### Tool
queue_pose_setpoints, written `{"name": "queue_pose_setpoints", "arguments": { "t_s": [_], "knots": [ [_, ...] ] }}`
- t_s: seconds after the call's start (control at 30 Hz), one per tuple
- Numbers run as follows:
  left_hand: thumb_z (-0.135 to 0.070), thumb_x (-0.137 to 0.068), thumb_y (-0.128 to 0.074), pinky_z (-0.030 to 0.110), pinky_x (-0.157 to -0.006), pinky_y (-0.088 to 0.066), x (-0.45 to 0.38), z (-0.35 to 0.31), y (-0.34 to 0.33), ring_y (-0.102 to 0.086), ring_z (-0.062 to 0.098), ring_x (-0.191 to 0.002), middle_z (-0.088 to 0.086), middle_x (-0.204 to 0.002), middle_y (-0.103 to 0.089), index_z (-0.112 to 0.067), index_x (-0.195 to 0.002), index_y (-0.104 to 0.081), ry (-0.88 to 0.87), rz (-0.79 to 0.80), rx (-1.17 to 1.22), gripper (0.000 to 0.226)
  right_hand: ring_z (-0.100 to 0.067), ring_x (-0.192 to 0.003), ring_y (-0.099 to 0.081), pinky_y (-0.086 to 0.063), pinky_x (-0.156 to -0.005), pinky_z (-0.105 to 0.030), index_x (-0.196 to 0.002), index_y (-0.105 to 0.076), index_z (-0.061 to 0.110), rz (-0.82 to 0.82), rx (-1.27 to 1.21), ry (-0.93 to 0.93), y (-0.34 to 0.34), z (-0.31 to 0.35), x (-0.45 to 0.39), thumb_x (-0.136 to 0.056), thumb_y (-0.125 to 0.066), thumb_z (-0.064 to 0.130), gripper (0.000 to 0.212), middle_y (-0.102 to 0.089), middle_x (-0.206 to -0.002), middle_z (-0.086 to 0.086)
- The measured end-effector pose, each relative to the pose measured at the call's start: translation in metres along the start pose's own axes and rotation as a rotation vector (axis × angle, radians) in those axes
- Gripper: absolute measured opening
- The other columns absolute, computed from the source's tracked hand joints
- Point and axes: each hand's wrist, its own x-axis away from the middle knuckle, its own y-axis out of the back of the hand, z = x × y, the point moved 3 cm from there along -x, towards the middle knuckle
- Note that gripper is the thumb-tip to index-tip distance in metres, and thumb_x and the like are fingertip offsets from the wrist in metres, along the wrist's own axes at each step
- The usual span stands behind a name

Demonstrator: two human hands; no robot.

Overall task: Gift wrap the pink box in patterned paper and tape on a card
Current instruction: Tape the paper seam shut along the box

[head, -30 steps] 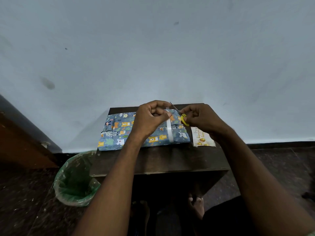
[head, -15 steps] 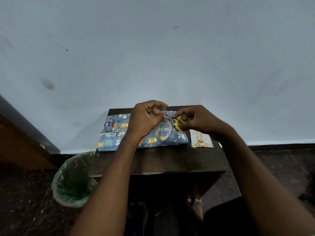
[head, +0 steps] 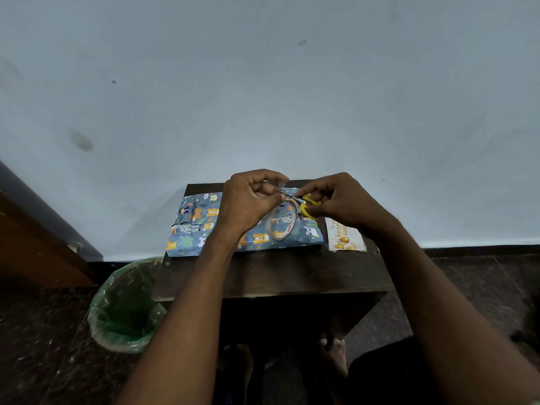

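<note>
Since 1 s ago your tape roll (head: 283, 220) has swung from edge-on to showing its open ring, hanging from your left hand (head: 252, 200) over the wrapped box (head: 204, 226); both hands sit approx. where they were. Your left hand's fingers are curled, pinching a clear tape strip (head: 280, 182) pulled up from the roll. Your right hand (head: 340, 203) grips the yellow-handled scissors (head: 304, 201), fingers through the loops, blades pointing left at the strip just by your left thumb. Can't tell if the blades have met the tape or how wide they're open: too small & dark. The box lies flat at the bench's (head: 292, 270) far side, fully covered in blue animal-print paper, no pink showing; your hands & roll hide its right-centre. The card (head: 344, 233) lies just right of the box, its top edge under your right wrist. Bench is dark wood against a pale wall (head: 263, 97). Green-lined bin (head: 125, 308) stands on the dark floor to the left, w/ a brown wooden edge (head: 38, 244) at far left. Bare toes (head: 333, 346) show below the bench.
</note>
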Motion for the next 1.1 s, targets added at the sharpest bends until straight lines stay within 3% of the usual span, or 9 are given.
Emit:
{"name": "queue_pose_setpoints", "arguments": {
  "t_s": [0.23,0.33,0.47,0.63,0.73,0.83,0.93,1.03,1.1],
  "knots": [
    [-0.010,-0.086,-0.086,0.029,-0.089,-0.063,0.000,0.001,0.001,-0.079,0.007,-0.085,-0.004,-0.080,-0.081,-0.021,-0.119,-0.080,0.028,-0.014,0.002,0.035,-0.016,-0.074,-0.074,-0.057,-0.074,-0.032,-0.101,-0.083,0.027,-0.072,0.099,0.039,0.002,-0.004,-0.005,-0.081,-0.085,0.007,0.029,-0.076,-0.072,-0.001],
    [-0.010,-0.085,-0.087,0.026,-0.093,-0.059,0.000,0.003,0.002,-0.079,0.004,-0.091,-0.005,-0.080,-0.082,-0.023,-0.130,-0.074,0.051,-0.029,0.015,0.048,-0.017,-0.074,-0.072,-0.055,-0.073,-0.030,-0.100,-0.083,0.027,-0.092,0.157,-0.026,0.006,-0.012,-0.005,-0.079,-0.084,0.008,0.028,-0.076,-0.073,-0.003],
    [-0.012,-0.086,-0.087,0.021,-0.098,-0.050,-0.001,0.006,0.001,-0.077,0.002,-0.095,-0.005,-0.080,-0.081,-0.023,-0.139,-0.068,0.088,-0.037,0.056,0.058,-0.019,-0.084,-0.071,-0.047,-0.068,-0.027,-0.096,-0.083,0.030,-0.136,0.389,-0.140,0.007,-0.030,-0.005,-0.074,-0.082,0.011,0.029,-0.070,-0.077,0.012],
    [-0.010,-0.087,-0.087,0.030,-0.103,-0.054,0.000,0.002,-0.008,-0.078,0.006,-0.096,-0.002,-0.080,-0.081,-0.021,-0.141,-0.066,0.079,0.002,0.118,0.058,-0.034,-0.096,-0.068,-0.042,-0.070,-0.031,-0.096,-0.075,0.017,-0.225,0.618,-0.261,-0.012,-0.044,-0.004,-0.080,-0.076,0.014,0.016,-0.071,-0.103,-0.008],
    [-0.008,-0.087,-0.086,0.033,-0.099,-0.058,-0.001,0.000,-0.016,-0.079,0.009,-0.096,0.000,-0.081,-0.082,-0.019,-0.140,-0.066,0.063,0.025,0.154,0.058,-0.040,-0.102,-0.067,-0.044,-0.070,-0.033,-0.094,-0.065,0.006,-0.151,0.710,-0.237,-0.023,-0.041,-0.001,-0.085,-0.071,0.011,0.012,-0.069,-0.106,-0.016],
    [-0.007,-0.087,-0.086,0.034,-0.097,-0.061,-0.003,-0.003,-0.024,-0.079,0.012,-0.095,0.002,-0.083,-0.082,-0.018,-0.141,-0.066,0.047,0.040,0.171,0.058,-0.042,-0.101,-0.067,-0.043,-0.069,-0.033,-0.083,-0.057,0.010,-0.110,0.758,-0.218,-0.025,-0.035,0.003,-0.085,-0.067,0.007,0.011,-0.068,-0.100,-0.018],
    [-0.006,-0.087,-0.085,0.029,-0.094,-0.060,-0.004,-0.006,-0.030,-0.079,0.012,-0.094,0.001,-0.083,-0.082,-0.017,-0.142,-0.066,0.037,0.064,0.187,0.059,-0.031,-0.090,-0.069,-0.041,-0.066,-0.029,-0.087,-0.070,0.013,-0.213,0.595,-0.104,-0.021,-0.029,-0.002,-0.076,-0.071,0.007,0.013,-0.064,-0.083,0.000],
    [-0.004,-0.087,-0.085,0.030,-0.096,-0.060,-0.004,-0.008,-0.034,-0.080,0.014,-0.094,0.003,-0.086,-0.082,-0.016,-0.143,-0.064,0.044,0.095,0.232,0.061,-0.007,-0.090,-0.071,-0.054,-0.074,-0.024,-0.115,-0.079,0.025,-0.153,0.179,0.083,-0.021,-0.016,-0.003,-0.073,-0.081,0.009,0.046,-0.077,-0.096,0.011],
    [-0.004,-0.087,-0.085,0.036,-0.100,-0.060,-0.004,-0.007,-0.035,-0.080,0.019,-0.096,0.005,-0.087,-0.082,-0.017,-0.144,-0.063,0.057,0.100,0.250,0.063,0.004,-0.073,-0.069,-0.048,-0.063,-0.013,-0.106,-0.083,0.018,-0.114,0.053,0.087,-0.022,-0.009,0.000,-0.082,-0.076,0.003,0.030,-0.078,-0.083,0.009]
  ]
}}
